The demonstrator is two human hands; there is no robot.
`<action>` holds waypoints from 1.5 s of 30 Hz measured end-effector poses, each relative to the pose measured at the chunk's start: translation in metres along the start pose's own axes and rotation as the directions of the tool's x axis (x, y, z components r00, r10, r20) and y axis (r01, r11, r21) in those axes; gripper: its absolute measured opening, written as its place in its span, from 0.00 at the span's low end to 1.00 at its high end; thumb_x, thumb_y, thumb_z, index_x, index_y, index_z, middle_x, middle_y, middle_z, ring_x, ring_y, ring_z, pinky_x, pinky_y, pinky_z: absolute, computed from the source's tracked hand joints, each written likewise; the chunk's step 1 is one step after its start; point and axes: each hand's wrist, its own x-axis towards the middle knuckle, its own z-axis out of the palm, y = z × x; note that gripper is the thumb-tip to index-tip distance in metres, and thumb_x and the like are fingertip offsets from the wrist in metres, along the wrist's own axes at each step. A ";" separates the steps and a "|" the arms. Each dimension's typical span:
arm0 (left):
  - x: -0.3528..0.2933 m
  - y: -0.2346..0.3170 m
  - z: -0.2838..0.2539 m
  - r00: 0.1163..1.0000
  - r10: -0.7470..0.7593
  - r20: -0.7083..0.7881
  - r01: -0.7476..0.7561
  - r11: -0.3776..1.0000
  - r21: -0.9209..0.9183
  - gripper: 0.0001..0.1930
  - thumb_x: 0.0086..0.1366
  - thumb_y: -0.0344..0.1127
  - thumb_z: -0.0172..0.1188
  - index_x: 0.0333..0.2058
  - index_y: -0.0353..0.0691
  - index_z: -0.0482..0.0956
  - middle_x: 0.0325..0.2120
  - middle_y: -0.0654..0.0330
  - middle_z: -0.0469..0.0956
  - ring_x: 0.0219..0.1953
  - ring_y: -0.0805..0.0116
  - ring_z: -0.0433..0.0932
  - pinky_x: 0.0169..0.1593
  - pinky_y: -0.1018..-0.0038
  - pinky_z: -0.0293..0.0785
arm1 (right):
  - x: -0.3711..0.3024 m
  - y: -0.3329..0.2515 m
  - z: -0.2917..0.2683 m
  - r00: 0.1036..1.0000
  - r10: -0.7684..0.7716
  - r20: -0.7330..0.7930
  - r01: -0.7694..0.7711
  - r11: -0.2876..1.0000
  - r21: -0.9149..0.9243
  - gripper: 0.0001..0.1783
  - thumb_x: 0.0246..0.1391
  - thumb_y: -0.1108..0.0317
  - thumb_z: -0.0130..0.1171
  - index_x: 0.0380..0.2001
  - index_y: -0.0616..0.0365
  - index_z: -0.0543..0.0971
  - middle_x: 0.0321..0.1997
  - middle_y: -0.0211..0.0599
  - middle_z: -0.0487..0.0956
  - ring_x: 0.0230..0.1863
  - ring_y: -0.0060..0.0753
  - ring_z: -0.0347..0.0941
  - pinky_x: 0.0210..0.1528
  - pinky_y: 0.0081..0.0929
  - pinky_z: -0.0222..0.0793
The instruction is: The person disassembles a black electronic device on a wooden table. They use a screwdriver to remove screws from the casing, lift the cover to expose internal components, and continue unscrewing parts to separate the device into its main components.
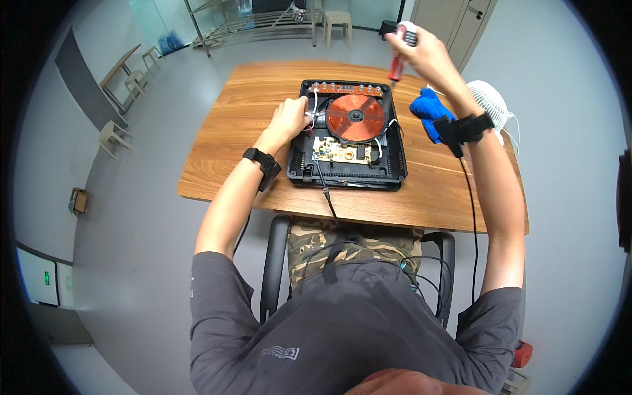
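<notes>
The left hand [289,120] reaches forward from a bent elbow and rests at the left side of a black case [397,170], its fingers curled over the edge; their tips are partly hidden, so I cannot tell whether they pinch anything. The right hand [426,54] is raised beyond the far right corner of the case, forearm stretched well forward, wrist bent inward, fingers closed around a red tool [397,68] whose blurred tip points down toward the surface [227,135]. The case lies open, just right of the left hand and below and to the left of the right one. Inside it, directly right of the left hand, sits a round copper-coloured coil [368,123]; farther from the body than that hand is a narrow orange strip board [359,89], and nearer the body a pale circuit board [332,150]. A black cable [326,192] runs out over the near edge, on the body side of the left hand. A blue cloth [429,110] and a white fan [487,99] are on the body side of the right hand, near its forearm.
</notes>
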 end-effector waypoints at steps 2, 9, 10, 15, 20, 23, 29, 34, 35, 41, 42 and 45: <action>0.005 -0.010 0.010 0.999 0.039 0.011 -0.039 0.996 -0.076 0.08 0.57 0.29 0.66 0.35 0.32 0.80 0.29 0.45 0.83 0.35 0.48 0.84 0.40 0.61 0.79 | 0.002 -0.012 0.025 0.993 -0.104 -0.053 0.105 0.994 0.020 0.25 0.59 0.41 0.60 0.36 0.54 0.80 0.30 0.40 0.84 0.38 0.39 0.83 0.43 0.35 0.76; -0.005 -0.014 -0.020 0.957 0.162 0.242 -0.071 0.936 -0.345 0.13 0.60 0.30 0.68 0.42 0.31 0.82 0.35 0.49 0.86 0.39 0.62 0.86 0.46 0.69 0.80 | -0.029 -0.042 0.096 0.981 -0.050 0.185 -0.032 0.908 0.418 0.21 0.59 0.53 0.66 0.36 0.63 0.76 0.30 0.39 0.83 0.30 0.27 0.82 0.33 0.28 0.77; -0.006 -0.009 -0.028 0.949 0.161 0.270 -0.069 0.944 -0.323 0.15 0.60 0.31 0.68 0.45 0.33 0.82 0.35 0.52 0.86 0.39 0.65 0.85 0.46 0.69 0.79 | -0.030 -0.039 0.104 0.986 -0.079 0.148 0.019 0.929 0.369 0.21 0.59 0.53 0.66 0.37 0.63 0.75 0.30 0.41 0.83 0.30 0.30 0.82 0.34 0.29 0.77; -0.018 -0.001 -0.042 0.967 0.122 0.225 -0.033 0.931 -0.363 0.14 0.62 0.30 0.65 0.47 0.36 0.82 0.34 0.58 0.83 0.35 0.70 0.79 0.44 0.71 0.77 | -0.032 -0.047 0.122 0.970 -0.150 0.191 0.091 0.953 0.290 0.22 0.58 0.54 0.66 0.39 0.64 0.75 0.30 0.46 0.83 0.31 0.38 0.83 0.36 0.33 0.76; -0.017 0.010 -0.044 0.981 0.146 0.131 -0.059 0.857 -0.512 0.17 0.58 0.27 0.60 0.48 0.35 0.81 0.34 0.59 0.82 0.33 0.71 0.77 0.41 0.71 0.76 | -0.036 -0.047 0.130 0.961 -0.158 0.228 0.087 0.952 0.293 0.21 0.58 0.56 0.65 0.40 0.65 0.75 0.31 0.52 0.83 0.34 0.47 0.82 0.38 0.37 0.76; -0.019 0.017 -0.051 0.983 0.143 0.113 -0.064 0.851 -0.521 0.17 0.57 0.27 0.59 0.46 0.35 0.80 0.32 0.62 0.80 0.31 0.74 0.75 0.38 0.73 0.74 | -0.037 -0.040 0.140 0.954 -0.196 0.226 0.128 0.950 0.284 0.21 0.58 0.57 0.66 0.40 0.65 0.75 0.32 0.54 0.83 0.34 0.50 0.82 0.39 0.39 0.76; -0.022 0.020 -0.048 0.975 0.202 0.090 -0.130 0.851 -0.509 0.13 0.60 0.33 0.65 0.42 0.37 0.81 0.26 0.64 0.79 0.28 0.76 0.74 0.35 0.74 0.72 | -0.042 -0.038 0.149 0.952 -0.200 0.233 0.122 0.942 0.312 0.22 0.58 0.56 0.66 0.40 0.66 0.74 0.33 0.56 0.82 0.36 0.55 0.82 0.39 0.42 0.76; -0.016 0.017 -0.046 0.984 0.171 0.051 -0.130 0.883 -0.452 0.14 0.58 0.40 0.72 0.40 0.40 0.84 0.25 0.58 0.80 0.27 0.70 0.75 0.34 0.70 0.72 | -0.041 -0.037 0.156 0.954 -0.211 0.215 0.140 0.943 0.303 0.23 0.58 0.55 0.66 0.39 0.68 0.74 0.34 0.58 0.82 0.38 0.57 0.81 0.40 0.44 0.75; -0.017 0.016 -0.046 0.983 0.180 0.042 -0.141 0.878 -0.458 0.14 0.57 0.39 0.72 0.40 0.40 0.85 0.25 0.56 0.81 0.26 0.68 0.76 0.34 0.69 0.72 | -0.041 -0.037 0.157 0.955 -0.212 0.209 0.146 0.945 0.291 0.23 0.58 0.55 0.66 0.39 0.68 0.74 0.34 0.58 0.82 0.38 0.57 0.81 0.40 0.44 0.75; -0.016 0.017 -0.044 0.983 0.177 0.045 -0.129 0.848 -0.515 0.12 0.60 0.38 0.71 0.40 0.40 0.85 0.29 0.61 0.84 0.29 0.75 0.76 0.37 0.73 0.74 | -0.041 -0.033 0.159 0.954 -0.224 0.197 0.164 0.946 0.281 0.24 0.58 0.54 0.65 0.40 0.67 0.74 0.34 0.60 0.82 0.38 0.60 0.81 0.40 0.44 0.75; -0.016 0.017 -0.043 0.982 0.185 0.038 -0.137 0.837 -0.530 0.12 0.60 0.38 0.71 0.40 0.40 0.85 0.29 0.62 0.84 0.29 0.75 0.76 0.37 0.73 0.74 | -0.041 -0.030 0.160 0.955 -0.222 0.197 0.166 0.949 0.267 0.22 0.59 0.54 0.66 0.41 0.62 0.74 0.32 0.47 0.82 0.32 0.40 0.81 0.37 0.35 0.75; -0.019 0.020 -0.048 0.981 0.192 0.040 -0.143 0.842 -0.520 0.12 0.61 0.37 0.70 0.42 0.39 0.85 0.30 0.61 0.84 0.30 0.76 0.77 0.37 0.73 0.74 | -0.040 -0.035 0.155 0.949 -0.206 0.239 0.151 0.961 0.231 0.22 0.60 0.53 0.65 0.42 0.62 0.74 0.33 0.47 0.82 0.33 0.38 0.80 0.38 0.34 0.75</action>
